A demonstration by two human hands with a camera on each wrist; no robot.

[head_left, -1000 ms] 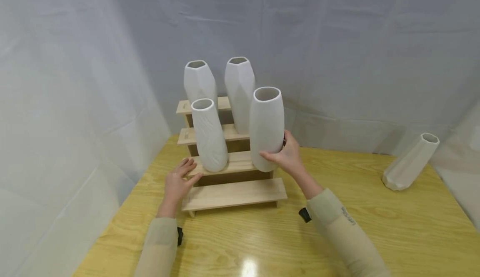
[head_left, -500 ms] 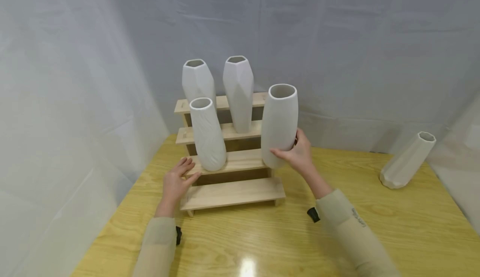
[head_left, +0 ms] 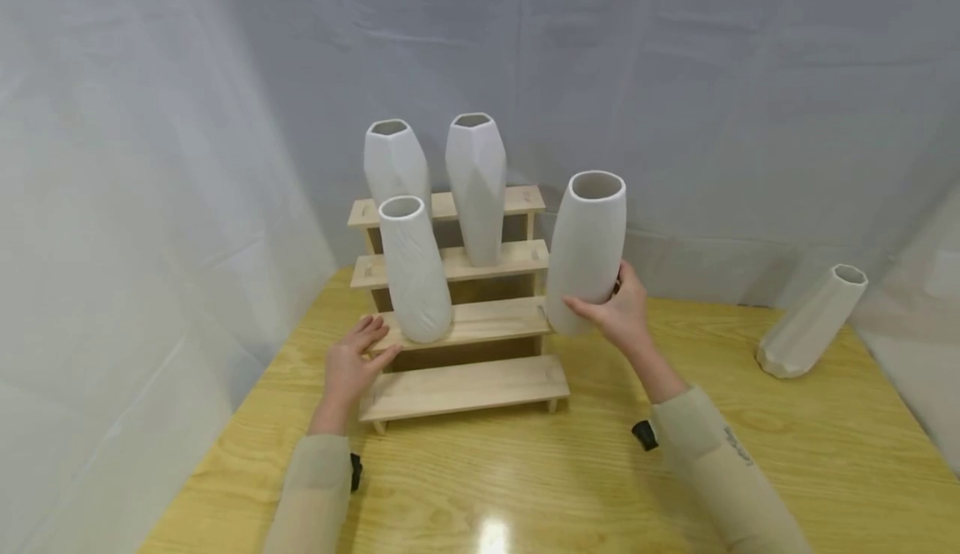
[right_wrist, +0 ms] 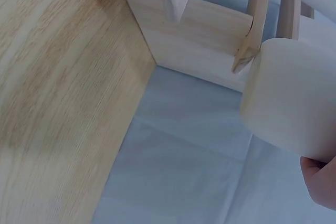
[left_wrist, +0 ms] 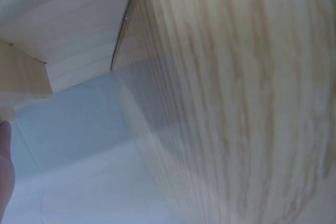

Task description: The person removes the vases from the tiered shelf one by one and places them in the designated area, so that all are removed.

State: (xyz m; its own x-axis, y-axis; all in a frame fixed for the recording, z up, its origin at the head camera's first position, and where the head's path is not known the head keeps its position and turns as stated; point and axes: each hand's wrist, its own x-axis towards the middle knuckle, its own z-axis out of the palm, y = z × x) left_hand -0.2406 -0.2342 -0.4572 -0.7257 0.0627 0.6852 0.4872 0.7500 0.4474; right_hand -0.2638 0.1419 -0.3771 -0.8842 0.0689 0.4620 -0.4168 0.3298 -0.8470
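The right hand [head_left: 618, 312] holds a smooth white vase [head_left: 587, 246] low on its side, just past the right end of the wooden stand [head_left: 468, 387], right of the middle of the frame. The step in hand looks like moving this vase beside the stand; the next move seems to call for a firm grip. The left hand [head_left: 351, 371], lower left, has its fingers spread and rests on a step's left end. The stand's edge could bump the held vase; I can't tell if they touch. A wavy vase [head_left: 417, 279] and two flat-sided vases [head_left: 478, 187] stand up the steps. A slanted-looking vase [head_left: 810, 325] is far right on the yellow table [head_left: 570, 496].
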